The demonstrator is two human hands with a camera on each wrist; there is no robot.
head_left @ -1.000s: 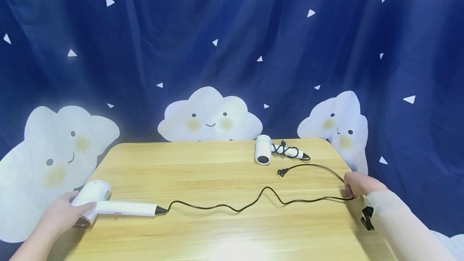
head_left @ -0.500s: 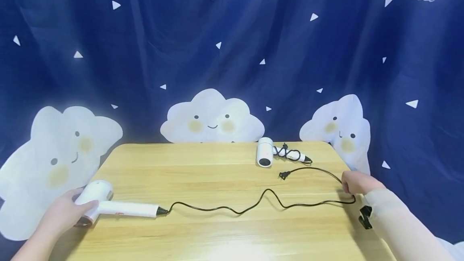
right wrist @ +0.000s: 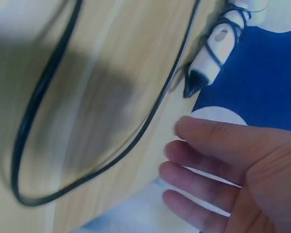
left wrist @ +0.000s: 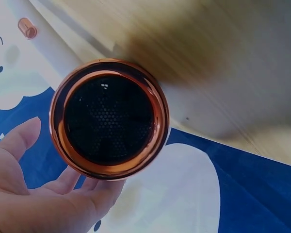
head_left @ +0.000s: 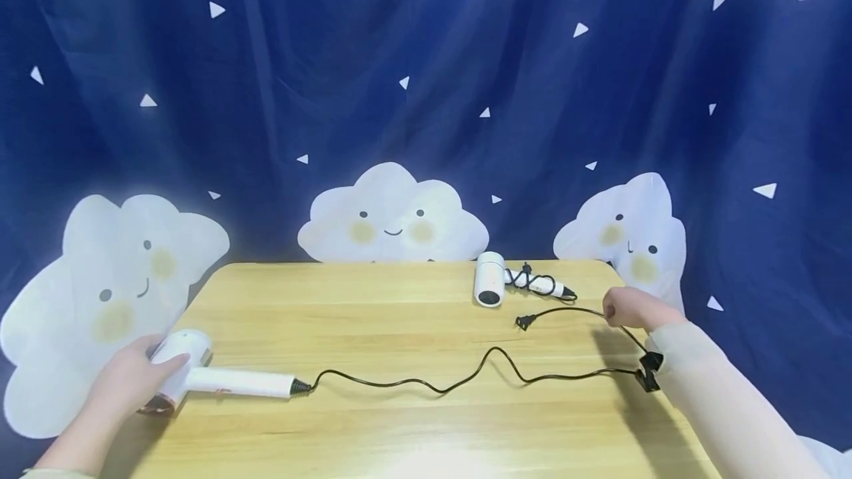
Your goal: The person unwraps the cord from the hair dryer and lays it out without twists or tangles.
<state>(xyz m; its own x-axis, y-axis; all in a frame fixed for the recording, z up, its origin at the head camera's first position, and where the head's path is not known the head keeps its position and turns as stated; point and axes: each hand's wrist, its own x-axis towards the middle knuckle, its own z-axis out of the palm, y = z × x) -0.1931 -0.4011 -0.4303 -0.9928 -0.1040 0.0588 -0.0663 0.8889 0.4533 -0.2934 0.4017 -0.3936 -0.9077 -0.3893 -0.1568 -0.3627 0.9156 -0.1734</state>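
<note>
A white hair dryer (head_left: 239, 381) lies near the table's left edge, its handle pointing right. My left hand (head_left: 129, 379) grips its round head. In the left wrist view the copper-ringed, dark mesh end (left wrist: 109, 119) faces the camera, with the fingers of the left hand (left wrist: 63, 194) around its side. From the handle a black power cord (head_left: 413, 379) snakes right, loops under the right wrist and ends in a plug (head_left: 524, 321). My right hand (head_left: 639, 309) hovers above the cord near the right edge. In the right wrist view its loosely bent fingers (right wrist: 203, 189) hold nothing.
A second white hair dryer (head_left: 490, 279), its cord wound round the handle, lies at the back right of the wooden table (head_left: 333, 316). A blue curtain (head_left: 399, 131) with cloud prints hangs behind. A black strap piece (head_left: 648, 372) shows at my right wrist.
My right hand has let go of the cord, risen and moved left and away from me. The left hand stays on the hair dryer. The view has shifted slightly.
</note>
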